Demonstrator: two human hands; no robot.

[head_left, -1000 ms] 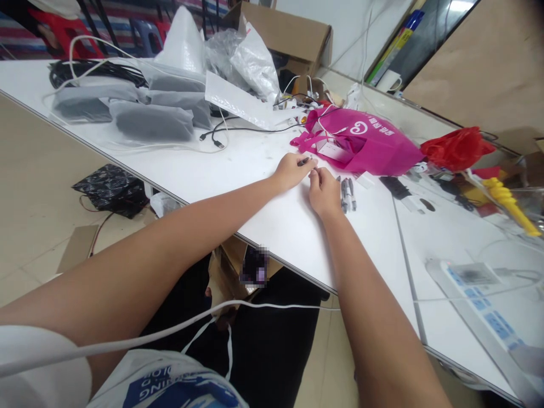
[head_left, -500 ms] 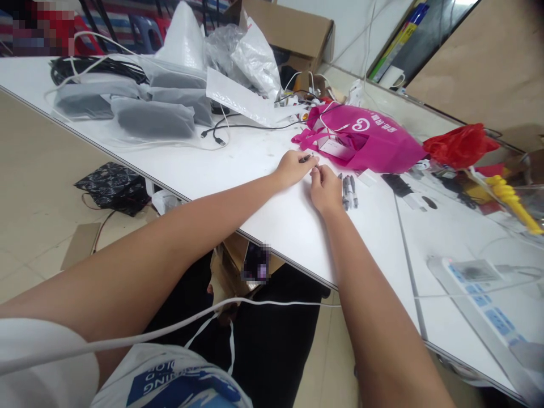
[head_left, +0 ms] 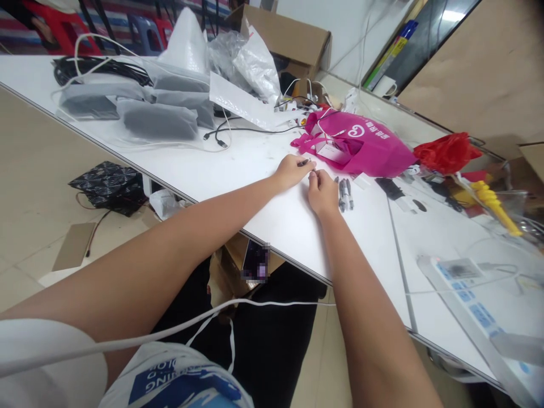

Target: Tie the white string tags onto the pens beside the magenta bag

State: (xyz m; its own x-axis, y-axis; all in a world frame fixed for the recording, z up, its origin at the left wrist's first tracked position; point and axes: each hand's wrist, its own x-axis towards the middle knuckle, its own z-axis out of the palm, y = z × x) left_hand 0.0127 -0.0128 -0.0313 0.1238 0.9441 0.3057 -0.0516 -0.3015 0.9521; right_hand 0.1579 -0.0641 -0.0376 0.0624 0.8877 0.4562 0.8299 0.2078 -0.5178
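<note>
Above the white table (head_left: 272, 221), my left hand (head_left: 292, 171) is closed around a dark, slim pen (head_left: 303, 163), of which only a short piece shows between the fingers. My right hand (head_left: 323, 192) meets it fingertip to fingertip, thumb and fingers pinched at the pen's end; the exact contact is too small to make out. Several grey and clear pens (head_left: 346, 195) lie side by side on the tabletop, just right of my right hand.
Behind my hands lies a magenta bag (head_left: 382, 153), with a red plastic bag (head_left: 448, 153) farther right. Grey wrapped packages (head_left: 157, 119) and black cables (head_left: 221, 133) occupy the left. A power strip (head_left: 471, 306) stands at right. A white cable (head_left: 255, 302) crosses before my body.
The view has shifted slightly, so the table's contents appear a little to the left. Both hands keep their closed grip at nearly the same spot.
</note>
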